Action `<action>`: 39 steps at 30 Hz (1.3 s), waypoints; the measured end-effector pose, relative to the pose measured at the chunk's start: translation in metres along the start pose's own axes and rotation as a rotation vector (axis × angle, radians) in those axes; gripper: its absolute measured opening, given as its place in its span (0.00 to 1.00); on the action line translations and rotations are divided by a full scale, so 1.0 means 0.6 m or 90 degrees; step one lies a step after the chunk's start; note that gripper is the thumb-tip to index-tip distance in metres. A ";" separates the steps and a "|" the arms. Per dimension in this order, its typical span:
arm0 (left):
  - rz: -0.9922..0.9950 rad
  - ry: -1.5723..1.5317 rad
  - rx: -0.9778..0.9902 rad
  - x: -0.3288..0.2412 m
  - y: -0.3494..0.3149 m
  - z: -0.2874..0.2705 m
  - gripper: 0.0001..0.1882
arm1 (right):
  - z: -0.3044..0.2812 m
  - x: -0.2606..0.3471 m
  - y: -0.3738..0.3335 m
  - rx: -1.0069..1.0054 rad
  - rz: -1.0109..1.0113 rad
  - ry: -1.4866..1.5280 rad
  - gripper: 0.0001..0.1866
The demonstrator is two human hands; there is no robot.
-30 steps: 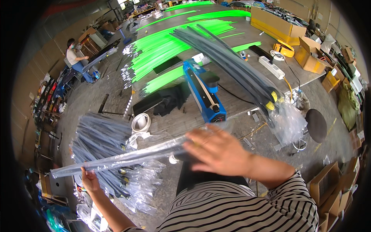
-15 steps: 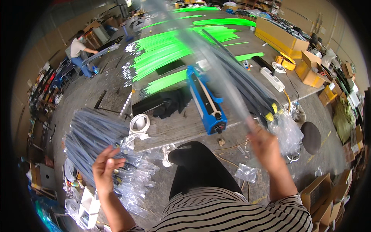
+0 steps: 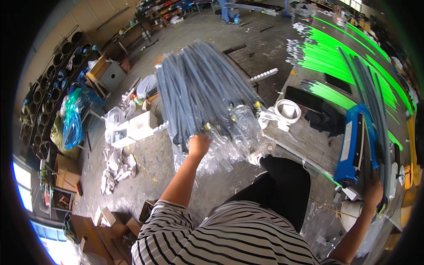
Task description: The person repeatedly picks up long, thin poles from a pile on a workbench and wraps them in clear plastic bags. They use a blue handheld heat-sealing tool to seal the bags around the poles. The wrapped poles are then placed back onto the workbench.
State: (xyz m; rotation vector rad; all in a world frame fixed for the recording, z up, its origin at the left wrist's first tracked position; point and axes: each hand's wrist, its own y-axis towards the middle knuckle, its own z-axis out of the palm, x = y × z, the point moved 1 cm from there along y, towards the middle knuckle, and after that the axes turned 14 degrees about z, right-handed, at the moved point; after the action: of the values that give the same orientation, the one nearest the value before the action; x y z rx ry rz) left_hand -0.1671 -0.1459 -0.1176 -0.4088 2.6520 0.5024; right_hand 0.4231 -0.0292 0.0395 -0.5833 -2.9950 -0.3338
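Observation:
A large pile of long grey strips [image 3: 198, 84] in clear plastic bags lies left of the bench, its bag ends pointing toward me. At the near end of the pile, my left hand [image 3: 199, 146] is closed around a bagged grey strip; its fingertips are hidden. Far right, my right hand [image 3: 374, 192] is beside the blue bag sealer [image 3: 351, 148] and close to long dark grey strips [image 3: 369, 88]. Its fingers are partly hidden and smeared, so its grip is unclear. Bright green rods [image 3: 329, 53] lie spread across the bench behind the sealer.
A white ring-shaped object [image 3: 287, 111] and black cloth [image 3: 326, 121] lie on the bench [image 3: 304, 152]. White boxes [image 3: 140, 126] stand left of the pile, with crumpled plastic [image 3: 117, 168] nearer me. Cardboard boxes [image 3: 99, 234] are at lower left. Another person's blue-trousered legs [image 3: 225, 11] show far back.
The view has swung left, showing more of the bagged pile. The blurred long piece raised in my right hand is no longer seen there. My left hand has closed at the pile.

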 end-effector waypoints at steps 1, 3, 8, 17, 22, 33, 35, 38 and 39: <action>-0.038 0.063 -0.056 0.030 -0.001 0.008 0.11 | 0.000 -0.006 0.001 -0.104 -0.070 0.048 0.18; -0.185 0.141 -0.041 0.091 0.019 0.028 0.15 | -0.020 -0.030 -0.012 -0.232 -0.031 0.103 0.17; -0.424 0.099 0.063 0.116 0.065 0.044 0.30 | -0.095 -0.017 -0.111 -0.475 -0.149 0.263 0.12; -0.376 0.023 0.091 0.122 0.078 0.042 0.20 | -0.064 0.144 -0.212 -0.125 -0.392 0.458 0.06; -0.314 -0.635 0.019 -0.073 0.008 0.072 0.09 | 0.003 0.275 -0.254 0.220 -0.407 0.572 0.10; -0.072 -0.825 0.395 -0.294 -0.102 0.020 0.11 | 0.102 0.341 -0.257 1.018 -0.197 0.523 0.24; -0.151 -0.750 0.322 -0.268 -0.098 0.015 0.11 | 0.102 0.303 -0.252 1.128 -0.135 0.597 0.26; -0.317 -0.861 0.094 -0.200 -0.066 0.044 0.22 | 0.090 0.241 -0.252 1.256 0.009 0.710 0.28; -0.331 -0.903 0.022 -0.191 -0.045 0.036 0.25 | 0.086 0.221 -0.254 1.248 0.021 0.720 0.31</action>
State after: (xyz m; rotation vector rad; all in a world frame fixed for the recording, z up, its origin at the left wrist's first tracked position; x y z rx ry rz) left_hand -0.0500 -0.1380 -0.0930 -0.4537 1.1318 0.3470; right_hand 0.2411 -0.1075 -0.0261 -0.0369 -1.1113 1.4636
